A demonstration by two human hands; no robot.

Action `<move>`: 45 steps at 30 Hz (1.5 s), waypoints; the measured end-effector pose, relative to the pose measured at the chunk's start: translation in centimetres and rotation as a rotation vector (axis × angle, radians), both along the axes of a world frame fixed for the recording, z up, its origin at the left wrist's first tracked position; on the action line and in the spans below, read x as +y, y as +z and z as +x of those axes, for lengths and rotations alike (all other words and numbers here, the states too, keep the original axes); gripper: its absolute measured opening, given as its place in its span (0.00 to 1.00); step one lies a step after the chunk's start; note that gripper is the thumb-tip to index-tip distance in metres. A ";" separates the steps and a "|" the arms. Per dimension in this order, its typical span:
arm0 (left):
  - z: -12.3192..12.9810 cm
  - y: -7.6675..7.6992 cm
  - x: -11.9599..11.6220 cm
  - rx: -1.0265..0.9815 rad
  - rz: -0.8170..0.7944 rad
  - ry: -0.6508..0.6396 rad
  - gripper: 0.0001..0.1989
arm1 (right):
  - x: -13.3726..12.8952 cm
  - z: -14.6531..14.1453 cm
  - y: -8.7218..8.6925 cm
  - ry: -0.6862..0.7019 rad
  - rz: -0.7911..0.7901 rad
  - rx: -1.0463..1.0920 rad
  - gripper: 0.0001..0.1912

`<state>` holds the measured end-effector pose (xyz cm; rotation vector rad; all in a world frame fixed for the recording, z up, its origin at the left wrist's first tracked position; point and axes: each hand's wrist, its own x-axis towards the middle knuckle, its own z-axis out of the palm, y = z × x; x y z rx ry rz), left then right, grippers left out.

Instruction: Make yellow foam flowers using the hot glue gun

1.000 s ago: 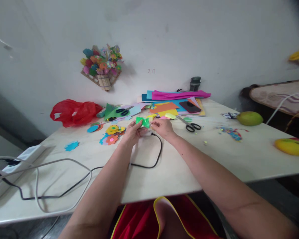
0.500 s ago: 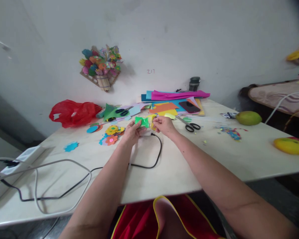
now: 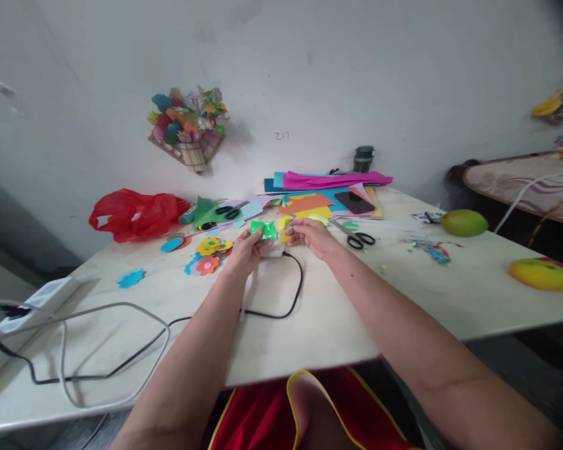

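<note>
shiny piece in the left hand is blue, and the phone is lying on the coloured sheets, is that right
Not quite: the shiny piece in the left hand is bright green, not blue, as the head view shows. The phone is indeed lying on the coloured sheets.

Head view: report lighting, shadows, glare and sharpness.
Head view: soft, dull light on the wall, the picture's top-right corner dark; head view: a faint shadow right of the flower bouquet; head view: small bright highlights on the green packet in the left hand; head view: fine detail slightly soft.
</note>
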<state>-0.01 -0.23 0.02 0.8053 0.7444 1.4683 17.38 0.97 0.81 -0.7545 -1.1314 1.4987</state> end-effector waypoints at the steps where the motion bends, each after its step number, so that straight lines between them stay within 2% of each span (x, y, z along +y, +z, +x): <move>1: 0.0 0.0 0.1 0.001 0.001 -0.002 0.09 | 0.0 0.0 0.0 0.006 -0.005 0.004 0.05; 7: -0.1 -0.1 0.2 -0.012 -0.006 0.007 0.09 | 0.2 0.1 -0.2 0.044 -0.013 0.018 0.01; 18: -0.1 -0.1 0.1 -0.017 -0.003 0.004 0.10 | 0.4 0.3 -0.4 -0.041 0.015 -0.023 0.09; 28: -0.1 0.1 0.1 0.016 0.007 -0.002 0.10 | 0.2 0.1 0.0 -0.064 -0.028 -0.030 0.02; 33: 0.0 0.0 0.1 0.015 0.005 -0.010 0.10 | 0.1 0.2 -0.1 -0.048 -0.005 -0.076 0.09; 36: -0.1 -0.1 0.1 0.013 0.015 -0.016 0.09 | 0.3 0.4 -0.2 -0.095 0.020 -0.118 0.12; 41: -0.2 -0.1 0.1 0.012 0.025 -0.013 0.09 | 0.6 0.6 -0.2 -0.142 0.014 -0.152 0.05; 45: -0.1 -0.1 0.1 0.028 0.027 -0.016 0.10 | 0.4 0.4 0.0 -0.083 -0.026 -0.124 0.02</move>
